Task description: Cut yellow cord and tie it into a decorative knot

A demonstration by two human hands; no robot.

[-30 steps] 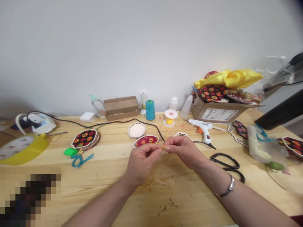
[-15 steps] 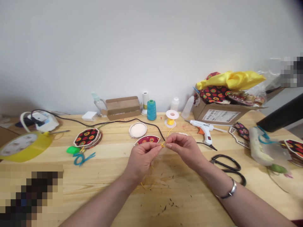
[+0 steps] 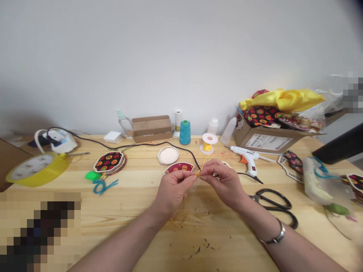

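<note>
Two bare hands are meeting above the pale wooden table, with a thin yellow cord running between their fingertips and the white flanged spool standing just beyond them. The left hand is pinching the cord between thumb and forefinger, its grip closing on a small knotted or looped part, while more of the cord is trailing in a loose loop below that hand. The right hand is also pinching the cord, its fingertips sitting right beside the left ones. Behind the left hand, a red patterned fan-shaped piece with a pale edge is lying near a round cream disc, and a tall teal cone of thread is standing farther back. To the right, a white glue gun with an orange trigger is resting on its side, and large black-handled scissors are lying nearer, partly hidden by the right forearm. Well off to the left, a stack of black-and-red patterned pieces is lying beside a curled blue ribbon.
</note>
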